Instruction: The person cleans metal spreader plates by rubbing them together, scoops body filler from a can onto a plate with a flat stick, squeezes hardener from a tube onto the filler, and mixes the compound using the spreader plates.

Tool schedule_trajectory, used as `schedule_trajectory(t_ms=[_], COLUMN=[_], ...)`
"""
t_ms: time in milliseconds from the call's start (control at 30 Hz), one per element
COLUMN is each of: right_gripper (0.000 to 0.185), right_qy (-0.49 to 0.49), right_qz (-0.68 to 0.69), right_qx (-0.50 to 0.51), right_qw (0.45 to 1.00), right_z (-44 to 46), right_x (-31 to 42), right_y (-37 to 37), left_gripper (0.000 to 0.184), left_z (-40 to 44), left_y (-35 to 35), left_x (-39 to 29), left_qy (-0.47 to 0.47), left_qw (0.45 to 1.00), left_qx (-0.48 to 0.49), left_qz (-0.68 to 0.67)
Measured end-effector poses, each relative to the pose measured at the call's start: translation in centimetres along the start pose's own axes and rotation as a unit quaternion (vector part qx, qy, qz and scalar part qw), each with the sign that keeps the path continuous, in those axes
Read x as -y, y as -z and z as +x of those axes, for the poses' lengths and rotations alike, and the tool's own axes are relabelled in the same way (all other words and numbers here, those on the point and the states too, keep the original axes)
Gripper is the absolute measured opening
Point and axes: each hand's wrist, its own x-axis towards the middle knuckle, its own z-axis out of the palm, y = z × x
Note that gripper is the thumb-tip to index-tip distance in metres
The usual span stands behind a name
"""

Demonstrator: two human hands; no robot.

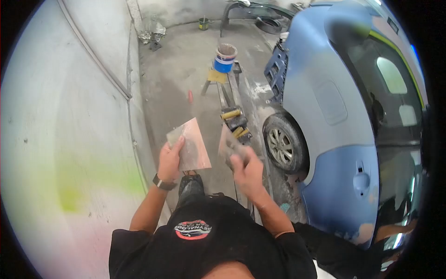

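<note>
In front of my torso, my left hand (171,160) grips a flat rectangular putty plate (191,146), thumb on top. Grey and pinkish putty smears its face, and a pink strip runs down its right edge. My right hand (249,173) is closed around a putty spreader (228,143), tilted up and slightly blurred, with pinkish colour on its blade. The spreader and the plate are apart, with a gap of floor showing between them.
A low bench (233,90) ahead bears a blue-and-white bucket (225,58), a yellow sheet (217,76) and sanding blocks (237,122). A partly sanded blue car (332,107) stands close on the right. The wall (79,116) rises on the left; a red object (190,96) lies on the floor.
</note>
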Motion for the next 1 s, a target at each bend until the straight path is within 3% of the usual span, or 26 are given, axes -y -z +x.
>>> schedule_trajectory(t_ms=[67, 100, 167, 200, 233, 300, 367, 433, 500, 600, 700, 833, 867, 933, 1000], right_gripper=[0.017, 0.017, 0.016, 0.016, 0.016, 0.017, 0.021, 0.021, 0.021, 0.021, 0.021, 0.023, 0.024, 0.025, 0.025], right_qy=[0.338, 0.274, 0.141, 0.080, 0.024, -0.059, -0.094, -0.101, -0.105, -0.096, -0.081, -0.054, -0.045, -0.054, -0.029], right_qz=[-0.095, -0.114, -0.155, -0.168, -0.180, -0.181, -0.161, -0.184, -0.188, -0.173, -0.166, -0.154, -0.152, -0.189, -0.180], right_qx=[0.017, 0.053, 0.119, 0.085, 0.049, 0.041, 0.074, 0.093, 0.097, 0.091, 0.088, 0.098, 0.103, 0.235, 0.331], right_qw=[0.936, 0.954, 0.970, 0.979, 0.982, 0.981, 0.980, 0.973, 0.972, 0.976, 0.979, 0.982, 0.982, 0.952, 0.926], right_z=[3.6, 5.2, 8.0, 9.2, 10.3, 11.0, 12.2, 12.9, 13.6, 15.5, 19.6, 27.7, 29.7, 33.7, 38.1], right_x=[0.7, -1.4, -9.0, -10.6, -12.2, -13.2, -13.3, -14.9, -16.2, -18.5, -22.0, -24.4, -24.6, -25.1, -25.2], right_y=[-2.9, -4.9, -10.0, -11.1, -11.5, -11.9, -12.0, -13.0, -14.1, -15.6, -17.7, -18.9, -18.9, -18.9, -18.7], left_gripper=[0.034, 0.035, 0.041, 0.040, 0.039, 0.039, 0.041, 0.050, 0.055, 0.063, 0.068, 0.073, 0.069, 0.062, 0.050], left_z=[1.2, 1.7, 4.1, 5.3, 6.4, 6.6, 8.1, 7.3, 6.2, 8.8, 14.1, 22.0, 24.2, 29.2, 33.9], left_y=[-0.5, -0.1, 4.9, 7.0, 9.2, 10.2, 17.4, 22.0, 22.6, 16.9, 16.0, 14.7, 15.6, 18.6, 18.4], left_x=[-1.5, -2.1, -1.5, -1.0, -0.4, -2.6, 1.2, 3.3, 2.8, -3.5, -5.5, -10.3, -10.4, -10.9, -15.5], left_qy=[0.177, 0.263, 0.312, 0.203, 0.079, 0.200, 0.247, 0.266, 0.210, 0.313, 0.196, 0.135, 0.153, 0.180, 0.056], left_qw=[0.971, 0.935, 0.931, 0.938, 0.911, 0.945, 0.904, 0.864, 0.873, 0.929, 0.938, 0.933, 0.947, 0.966, 0.966], left_qx=[-0.007, -0.008, 0.181, 0.259, 0.297, 0.194, 0.205, 0.207, 0.191, 0.175, 0.268, 0.281, 0.226, 0.114, 0.014], left_qz=[-0.160, -0.236, -0.052, 0.112, 0.275, 0.171, 0.284, 0.373, 0.397, 0.092, 0.103, 0.181, 0.170, 0.145, 0.253])
